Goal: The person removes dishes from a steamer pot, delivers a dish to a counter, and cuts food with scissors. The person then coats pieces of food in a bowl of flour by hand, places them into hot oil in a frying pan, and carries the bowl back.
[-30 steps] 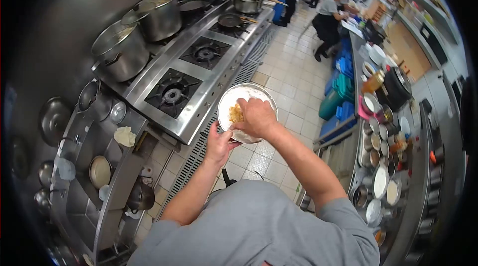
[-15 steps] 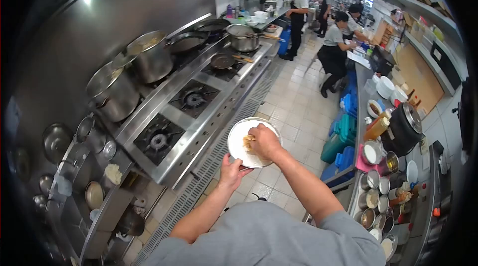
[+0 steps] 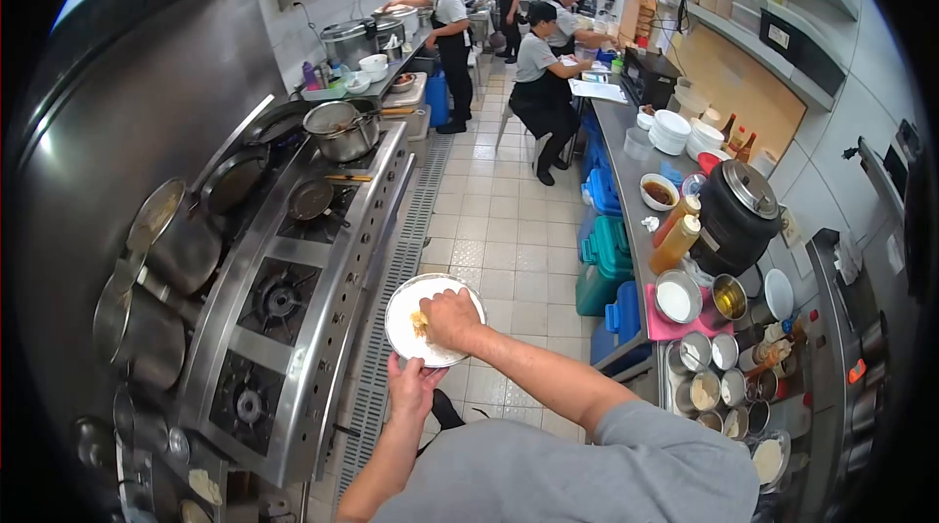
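Note:
My left hand [image 3: 413,384] grips the near edge of a shallow round bowl [image 3: 389,339], fingers under it and thumb at the rim. White, powdery stuff [image 3: 411,302] covers the bowl's inside. Down in the bowl is my right hand [image 3: 455,319], its fingers curled at a yellowish-brown piece of food [image 3: 420,324]. That piece shows left of the fingertips, with the rest of the grip hidden by the back of the hand. The bowl is held in front of my body, above the tiled floor.
A gas stove [image 3: 277,303] with a small frying pan [image 3: 311,199] and pots runs along the left. To the right, a counter holds a black soup warmer [image 3: 736,220], sauce bottles [image 3: 675,247] and several metal containers. Bins [image 3: 603,264] stand below; co-workers [image 3: 452,44] are farther up the aisle.
My view has turned to the right, so the stove sits farther left and the aisle runs straight ahead. Both hands stay at the bowl, which appears lower and more to the left.

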The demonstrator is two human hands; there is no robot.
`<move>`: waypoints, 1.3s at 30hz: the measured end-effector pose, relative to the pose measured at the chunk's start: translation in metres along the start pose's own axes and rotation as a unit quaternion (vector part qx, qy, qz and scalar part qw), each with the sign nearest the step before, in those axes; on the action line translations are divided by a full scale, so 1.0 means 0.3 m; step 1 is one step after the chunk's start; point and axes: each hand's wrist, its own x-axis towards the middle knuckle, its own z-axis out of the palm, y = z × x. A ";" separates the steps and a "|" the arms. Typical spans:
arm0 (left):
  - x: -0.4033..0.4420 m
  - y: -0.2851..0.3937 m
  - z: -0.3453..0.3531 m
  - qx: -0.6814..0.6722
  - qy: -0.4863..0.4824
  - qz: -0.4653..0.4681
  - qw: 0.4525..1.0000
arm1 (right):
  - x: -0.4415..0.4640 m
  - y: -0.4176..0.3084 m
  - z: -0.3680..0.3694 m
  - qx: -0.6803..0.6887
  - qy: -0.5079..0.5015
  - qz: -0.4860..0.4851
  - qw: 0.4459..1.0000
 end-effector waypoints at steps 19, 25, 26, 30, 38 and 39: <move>0.843 0.310 0.219 0.010 -0.079 -0.039 0.996 | 0.787 0.307 -0.107 0.082 -0.013 0.129 0.988; 0.983 0.404 0.241 0.013 -0.048 -0.010 0.999 | 0.990 0.439 -0.121 0.363 0.057 0.154 0.917; 1.002 0.427 0.262 0.021 -0.035 -0.008 0.999 | 1.025 0.455 -0.126 0.367 0.079 0.140 0.916; 1.092 0.448 0.296 0.044 0.004 0.002 0.999 | 1.169 0.485 -0.154 0.279 0.157 0.123 0.939; 1.307 0.352 0.396 0.026 0.035 0.041 0.998 | 1.368 0.502 0.115 0.276 0.098 -0.082 0.953; 1.339 0.346 0.411 0.035 0.037 0.038 0.998 | 1.353 0.513 0.115 0.278 0.090 -0.120 0.949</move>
